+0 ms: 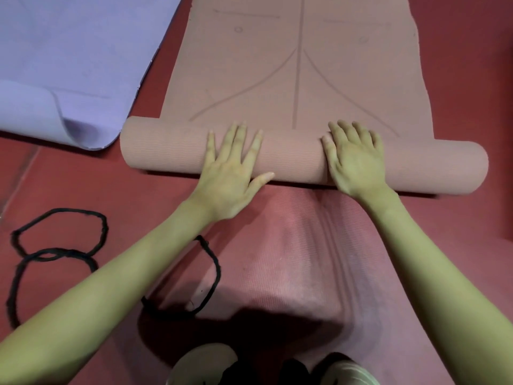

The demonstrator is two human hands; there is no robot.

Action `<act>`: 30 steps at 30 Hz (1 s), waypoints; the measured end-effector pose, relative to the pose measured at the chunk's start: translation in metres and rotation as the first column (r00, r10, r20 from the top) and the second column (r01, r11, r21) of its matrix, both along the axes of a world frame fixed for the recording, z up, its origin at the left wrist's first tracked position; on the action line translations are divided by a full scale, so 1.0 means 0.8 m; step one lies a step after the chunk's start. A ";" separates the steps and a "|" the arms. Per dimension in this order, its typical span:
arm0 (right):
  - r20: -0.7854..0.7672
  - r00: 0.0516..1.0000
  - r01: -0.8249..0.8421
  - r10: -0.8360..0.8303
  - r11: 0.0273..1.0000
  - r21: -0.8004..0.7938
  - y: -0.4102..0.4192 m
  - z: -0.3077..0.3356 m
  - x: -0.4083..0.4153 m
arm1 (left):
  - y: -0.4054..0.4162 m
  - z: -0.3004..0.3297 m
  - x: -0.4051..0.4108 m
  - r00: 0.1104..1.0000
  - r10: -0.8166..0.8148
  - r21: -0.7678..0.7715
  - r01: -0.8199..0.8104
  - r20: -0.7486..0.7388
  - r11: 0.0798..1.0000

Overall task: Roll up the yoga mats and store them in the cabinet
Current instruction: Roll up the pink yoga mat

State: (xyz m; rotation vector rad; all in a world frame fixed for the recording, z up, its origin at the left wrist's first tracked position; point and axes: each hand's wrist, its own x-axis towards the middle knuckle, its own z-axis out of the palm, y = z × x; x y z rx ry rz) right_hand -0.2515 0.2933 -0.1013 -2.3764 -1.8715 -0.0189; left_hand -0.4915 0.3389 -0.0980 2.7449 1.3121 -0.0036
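Pink yoga mat (pixel 299 79): I've got both hands flat on its rolled part (pixel 291 158), nothing gripped. Left hand (pixel 231 173) has fingers straight and spread over the top of the roll, thumb along the near side. Right hand (pixel 354 159) lies palm-down on the roll too, fingers slightly bent over the crest; I read it as pressing, not clasping.

Key relation: the roll's long axis runs left-right across my view, and the unrolled length stretches straight away from the roll on its far side. So the next push should go forward, away from me. Hands sit either side of the roll's middle, right one a bit closer to the mat's printed centre line.

A good length looks left to roll. The roll's right end sits nearer me than the left, so I'd judge it slightly skewed.

Left of the roll: lilac mat (pixel 69 65), still flat, corner curled. Near-left of the roll: black strap loops (pixel 59 240), partly under my left forearm.

Mat's far end is cut off. No cabinet in view.
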 end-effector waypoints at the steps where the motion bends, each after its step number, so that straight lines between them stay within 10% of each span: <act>1: 0.006 1.000 0.008 -0.008 1.000 -0.006 0.007 0.002 0.002 | 0.003 -0.001 0.002 1.000 -0.002 0.003 0.002 0.003 1.000; 21: -0.091 0.989 -0.135 0.117 0.962 -0.237 0.066 0.024 0.043 | 0.127 0.016 0.021 0.997 -0.078 -0.027 0.078 -0.025 0.997; 30: 0.020 0.981 -0.189 0.192 0.977 -0.100 0.067 0.031 0.050 | 0.131 0.017 0.022 0.992 -0.065 0.035 0.062 0.107 0.997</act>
